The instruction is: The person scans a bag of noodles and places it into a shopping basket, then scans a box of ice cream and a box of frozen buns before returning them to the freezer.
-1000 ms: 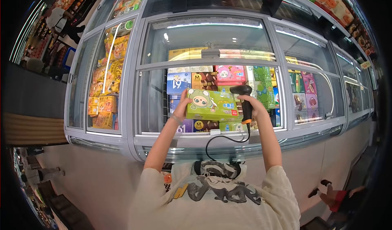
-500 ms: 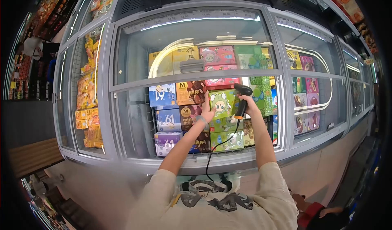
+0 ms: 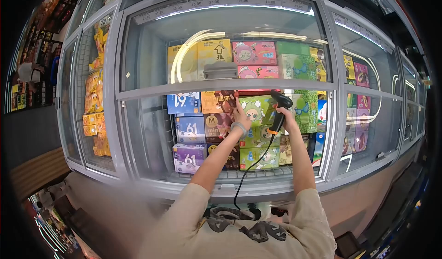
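My right hand (image 3: 287, 116) is wrapped round the grip of a black-and-orange barcode scanner (image 3: 279, 116). Its head is over the upper right of a green ice cream box (image 3: 251, 107) printed with a cartoon face, and its cable hangs down toward my shirt. My left hand (image 3: 241, 118) rests at that box's left edge, fingers stretched upward and thumb apart. Beside it are brown mini ice cream boxes (image 3: 220, 126). More green boxes (image 3: 258, 158) lie nearer me. Whether my left fingers grip behind the edge is hidden.
The chest freezer's sliding glass lid (image 3: 271, 24) covers the back half, with a frame bar (image 3: 184, 89) just beyond my hands. Blue boxes (image 3: 190, 129) and a purple box (image 3: 189, 157) stand left. Yellow packs (image 3: 94, 93) fill the neighbouring freezer.
The view has shifted slightly. The scanner's head has turned and now slants more steeply above the green box. My left fingers reach straighter up along the box's edge.
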A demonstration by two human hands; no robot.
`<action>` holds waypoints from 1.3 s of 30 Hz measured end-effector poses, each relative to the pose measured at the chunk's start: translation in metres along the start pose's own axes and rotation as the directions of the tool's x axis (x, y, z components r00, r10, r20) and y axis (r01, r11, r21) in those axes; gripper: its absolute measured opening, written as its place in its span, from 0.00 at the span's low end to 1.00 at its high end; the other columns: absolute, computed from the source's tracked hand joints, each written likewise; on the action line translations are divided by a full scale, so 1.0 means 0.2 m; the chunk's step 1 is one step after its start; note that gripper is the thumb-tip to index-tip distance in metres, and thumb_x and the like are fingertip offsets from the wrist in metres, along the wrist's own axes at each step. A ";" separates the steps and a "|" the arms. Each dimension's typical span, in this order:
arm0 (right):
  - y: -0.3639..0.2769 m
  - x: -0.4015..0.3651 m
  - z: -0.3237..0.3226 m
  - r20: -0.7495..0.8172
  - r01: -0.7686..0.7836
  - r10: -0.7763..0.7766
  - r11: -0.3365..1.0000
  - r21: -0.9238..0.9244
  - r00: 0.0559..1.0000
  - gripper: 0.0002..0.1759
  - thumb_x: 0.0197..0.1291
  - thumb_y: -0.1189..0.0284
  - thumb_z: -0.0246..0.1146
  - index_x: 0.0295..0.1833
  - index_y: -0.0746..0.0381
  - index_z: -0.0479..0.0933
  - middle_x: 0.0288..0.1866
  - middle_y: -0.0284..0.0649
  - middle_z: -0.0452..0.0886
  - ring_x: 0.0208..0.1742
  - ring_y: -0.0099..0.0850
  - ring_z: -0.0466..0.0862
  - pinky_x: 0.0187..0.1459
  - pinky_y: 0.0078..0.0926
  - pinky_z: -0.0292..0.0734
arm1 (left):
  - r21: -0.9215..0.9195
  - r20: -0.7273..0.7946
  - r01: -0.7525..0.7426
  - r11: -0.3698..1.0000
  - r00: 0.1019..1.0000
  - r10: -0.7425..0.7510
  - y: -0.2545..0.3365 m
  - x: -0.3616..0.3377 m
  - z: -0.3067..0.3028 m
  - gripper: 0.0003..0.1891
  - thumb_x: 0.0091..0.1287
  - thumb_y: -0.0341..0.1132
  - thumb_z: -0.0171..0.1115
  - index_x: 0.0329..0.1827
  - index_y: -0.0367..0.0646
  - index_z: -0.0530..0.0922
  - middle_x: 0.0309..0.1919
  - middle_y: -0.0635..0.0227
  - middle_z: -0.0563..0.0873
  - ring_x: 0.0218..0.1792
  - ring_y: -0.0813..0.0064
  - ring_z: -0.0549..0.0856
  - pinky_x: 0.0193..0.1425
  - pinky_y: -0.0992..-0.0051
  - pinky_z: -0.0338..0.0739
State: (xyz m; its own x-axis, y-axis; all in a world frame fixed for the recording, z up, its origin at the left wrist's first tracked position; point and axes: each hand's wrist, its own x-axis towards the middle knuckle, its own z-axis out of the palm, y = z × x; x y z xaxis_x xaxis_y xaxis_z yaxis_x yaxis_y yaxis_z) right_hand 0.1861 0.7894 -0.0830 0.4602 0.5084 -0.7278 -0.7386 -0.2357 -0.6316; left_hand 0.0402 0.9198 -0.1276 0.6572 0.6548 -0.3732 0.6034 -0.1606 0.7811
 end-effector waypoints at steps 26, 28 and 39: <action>-0.04 -0.05 0.21 0.096 0.026 -0.014 0.992 -0.124 0.995 0.19 0.43 0.68 0.60 0.44 0.60 0.72 0.31 0.30 0.69 0.35 0.21 0.68 0.37 0.17 0.61 | 0.535 0.035 -0.004 0.845 0.999 -0.017 0.08 -0.01 0.08 0.38 0.52 0.21 0.51 0.65 0.38 0.42 0.62 0.41 0.50 0.59 0.49 0.60 0.60 0.69 0.62; -0.04 -0.06 0.21 0.086 0.063 -0.052 0.989 -0.133 0.995 0.19 0.43 0.68 0.60 0.44 0.60 0.72 0.32 0.30 0.70 0.36 0.21 0.67 0.38 0.17 0.61 | 0.649 -0.025 -0.044 0.759 0.997 0.079 0.02 0.03 0.12 0.26 0.59 0.25 0.43 0.62 0.35 0.54 0.60 0.47 0.56 0.55 0.56 0.65 0.51 0.73 0.71; -0.12 -0.35 0.18 0.145 -0.066 0.065 0.998 -0.001 0.987 0.24 0.45 0.77 0.57 0.51 0.66 0.64 0.44 0.49 0.74 0.37 0.32 0.78 0.35 0.26 0.74 | 0.634 0.364 -0.432 0.641 0.899 0.245 -0.03 0.04 0.08 0.18 0.59 0.31 0.46 0.52 0.34 0.68 0.54 0.52 0.69 0.47 0.57 0.75 0.49 0.63 0.70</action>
State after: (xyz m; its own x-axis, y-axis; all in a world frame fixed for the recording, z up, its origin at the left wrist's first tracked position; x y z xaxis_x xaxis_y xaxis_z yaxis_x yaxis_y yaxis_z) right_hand 0.1542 0.7895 -0.0082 0.3347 0.6063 -0.7213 -0.7666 -0.2699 -0.5826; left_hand 0.0488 0.9144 -0.1436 0.9027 0.2799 -0.3267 0.3895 -0.8541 0.3446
